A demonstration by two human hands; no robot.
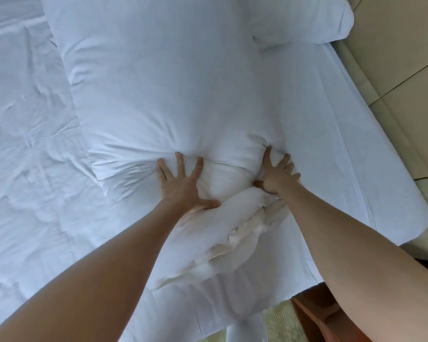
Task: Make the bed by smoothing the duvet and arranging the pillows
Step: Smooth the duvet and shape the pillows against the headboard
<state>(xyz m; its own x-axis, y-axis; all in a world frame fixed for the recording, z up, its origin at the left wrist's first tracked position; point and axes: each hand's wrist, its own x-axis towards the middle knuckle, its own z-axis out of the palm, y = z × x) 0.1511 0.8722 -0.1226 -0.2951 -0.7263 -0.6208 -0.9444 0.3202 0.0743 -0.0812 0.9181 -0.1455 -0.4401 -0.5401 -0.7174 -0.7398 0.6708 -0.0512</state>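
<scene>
1. My left hand (181, 183) lies flat with fingers spread, pressing on the near end of the big white pillow (163, 90); the thumb pushes into bunched cloth at its 5 o'clock.
2. My right hand (276, 174) is also spread, fingers splayed and pushing into the pillow's near right corner. The thumb digs under a fold, so it presses rather than pinches.
3. The pillow runs long from 12 o'clock down to my hands at centre, puckered where my fingers sink in.
4. Loose bunched pillowcase end (235, 233) hangs between my forearms, at 6 o'clock from the hands, creamy in the folds.
5. A second pillow (304, 18) sits at 1 o'clock, touching the big one's far right side.
6. Wrinkled white duvet (30, 149) covers 9 o'clock, beside the pillow.
7. A smoother sheet (344, 144) lies at 3 o'clock, running to the mattress corner.
8. Beige padded headboard (405, 58) is at 2 o'clock; brown wood furniture (314, 314) at 5 o'clock.
</scene>
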